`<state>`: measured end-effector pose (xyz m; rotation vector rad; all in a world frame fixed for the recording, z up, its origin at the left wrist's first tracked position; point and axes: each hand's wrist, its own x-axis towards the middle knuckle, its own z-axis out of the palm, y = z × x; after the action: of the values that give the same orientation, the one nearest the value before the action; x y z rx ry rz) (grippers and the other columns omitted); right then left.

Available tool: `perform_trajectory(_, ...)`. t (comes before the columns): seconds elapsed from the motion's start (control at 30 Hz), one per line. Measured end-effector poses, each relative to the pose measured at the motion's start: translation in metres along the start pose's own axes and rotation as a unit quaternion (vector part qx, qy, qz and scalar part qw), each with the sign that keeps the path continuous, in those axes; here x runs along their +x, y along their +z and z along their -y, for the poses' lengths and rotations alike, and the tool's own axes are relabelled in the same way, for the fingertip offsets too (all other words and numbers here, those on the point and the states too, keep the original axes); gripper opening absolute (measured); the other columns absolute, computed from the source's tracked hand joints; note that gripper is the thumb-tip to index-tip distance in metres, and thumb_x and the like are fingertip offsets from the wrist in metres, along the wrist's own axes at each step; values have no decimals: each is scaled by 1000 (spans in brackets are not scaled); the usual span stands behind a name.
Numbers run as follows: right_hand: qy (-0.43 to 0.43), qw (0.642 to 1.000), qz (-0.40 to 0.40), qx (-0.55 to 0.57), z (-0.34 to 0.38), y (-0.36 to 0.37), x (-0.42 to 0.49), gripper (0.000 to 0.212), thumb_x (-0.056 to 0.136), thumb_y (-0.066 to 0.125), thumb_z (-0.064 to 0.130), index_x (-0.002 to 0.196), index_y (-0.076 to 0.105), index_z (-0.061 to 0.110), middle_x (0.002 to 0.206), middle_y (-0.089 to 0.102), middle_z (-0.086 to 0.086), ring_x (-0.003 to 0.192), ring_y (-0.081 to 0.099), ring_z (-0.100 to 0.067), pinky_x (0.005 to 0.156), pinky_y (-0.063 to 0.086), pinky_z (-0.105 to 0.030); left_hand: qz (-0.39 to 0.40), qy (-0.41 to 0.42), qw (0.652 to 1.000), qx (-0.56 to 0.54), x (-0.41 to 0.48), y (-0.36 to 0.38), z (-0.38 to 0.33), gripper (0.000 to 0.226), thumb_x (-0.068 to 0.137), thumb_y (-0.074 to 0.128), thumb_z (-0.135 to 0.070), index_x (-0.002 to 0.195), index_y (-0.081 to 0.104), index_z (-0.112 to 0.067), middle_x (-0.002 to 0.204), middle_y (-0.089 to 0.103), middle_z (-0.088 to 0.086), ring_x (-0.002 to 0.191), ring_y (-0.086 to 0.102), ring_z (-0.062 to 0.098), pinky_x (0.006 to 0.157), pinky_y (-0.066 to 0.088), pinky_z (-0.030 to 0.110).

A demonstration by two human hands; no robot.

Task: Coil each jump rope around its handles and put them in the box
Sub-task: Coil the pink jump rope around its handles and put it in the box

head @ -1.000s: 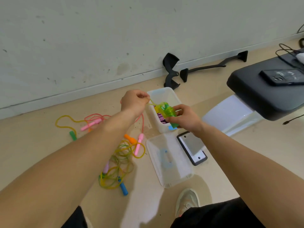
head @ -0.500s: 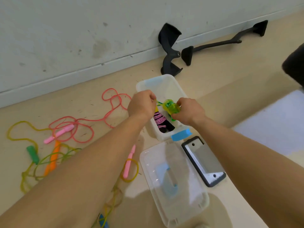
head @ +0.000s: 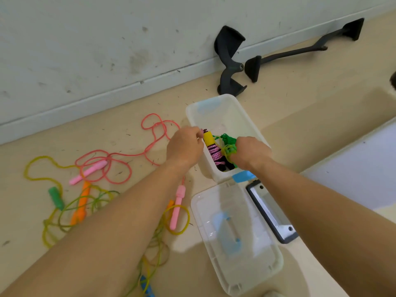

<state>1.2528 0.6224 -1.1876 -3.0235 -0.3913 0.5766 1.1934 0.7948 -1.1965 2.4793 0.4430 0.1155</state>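
Your right hand point(head: 251, 152) was closed round the green rope point(head: 227, 144), a wound bundle that sat at its fingertips, just to the left of its knuckles and low inside the box point(head: 246, 116). The move ahead, as I judge it, turned on that small gap. The bundle needed only to be let go beside the striped rope point(head: 211, 146), which lay between your two hands with its yellow handle pointing away from you, its long axis running along the box. The green bundle looked to be touching it or just beside it. Your right hand was plainly the nearer one and the one to finish this. Your left hand point(head: 184, 146) hung at the box's left wall with its fingers curled, their tips close to the yellow handle. Whether they pinched a strand or nothing, I could not tell. The pink rope point(head: 94, 169) and the yellow rope point(head: 34, 168) lay uncoiled on the floor, well off to the left of your left hand, so that arm was nearer for the next pick. The lid point(head: 246, 264) lay on the floor beneath your right forearm, on your side of the box.
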Motion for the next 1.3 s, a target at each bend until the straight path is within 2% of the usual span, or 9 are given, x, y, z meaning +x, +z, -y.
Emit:
perform_trajectory(0.17,-30,998,-1,48,30,-20,-57,13,86,58,31,87,54,18,81,55,-1,76,58,-27,52,35,-26,61,-40,997,17,-66,-45,6,19,91,57,-18,100,72,-22,106,70,0,98,64,23,86,54,39)
perform_trajectory(0.3,-81,994,27,66,65,-19,-110,28,88,59,31,111,66,16,104,66,-7,97,64,-31,72,49,-33,113,-78,989,43,-126,-76,22,20,89,56,-18,97,72,-26,108,71,-1,104,63,23,90,51,34)
perform_trajectory(0.47,-118,986,94,70,99,22,-147,33,94,51,27,123,63,17,125,64,-8,114,60,-30,91,53,-40,159,-135,976,69,-183,-85,63,23,90,54,-19,100,74,-24,113,72,3,109,64,25,95,50,32)
perform_trajectory(0.6,-113,982,137,71,110,62,-151,38,95,46,11,132,56,14,133,58,-13,121,55,-31,97,49,-40,187,-178,965,56,-204,-73,96,23,93,52,-16,106,71,-13,113,70,10,110,62,29,91,47,30)
perform_trajectory(0.77,-60,980,147,116,122,101,-123,40,96,46,8,135,51,10,134,56,-15,125,53,-33,97,46,-39,189,-194,961,47,-189,-51,115,26,96,48,-17,111,69,-12,117,68,11,113,60,30,95,47,33)
perform_trajectory(0.93,56,970,102,212,139,138,-76,37,101,43,29,128,45,3,134,53,-21,124,52,-38,94,43,-40,126,-217,968,-3,-155,-27,129,19,93,52,-21,102,68,-21,110,70,5,105,62,27,90,50,36)
perform_trajectory(1.07,76,983,76,148,147,158,-53,43,96,44,42,124,47,10,126,58,-14,117,57,-35,85,42,-39,105,-243,962,-66,-147,-12,145,17,92,53,-19,98,69,-24,103,71,1,97,64,23,85,52,34)
perform_trajectory(1.17,47,988,0,146,148,156,-45,33,96,43,36,119,46,12,118,62,-14,109,60,-36,77,40,-39,83,-258,958,-90,-148,-10,154,17,90,55,-16,96,69,-24,98,69,-1,95,64,22,84,51,32)
perform_trajectory(1.3,-83,963,-62,248,144,129,-52,35,90,53,32,123,47,24,112,59,-10,97,59,-35,79,48,-42,49,-284,951,-110,-149,-23,152,19,91,56,-19,109,59,-25,102,64,-1,86,62,18,74,47,27)
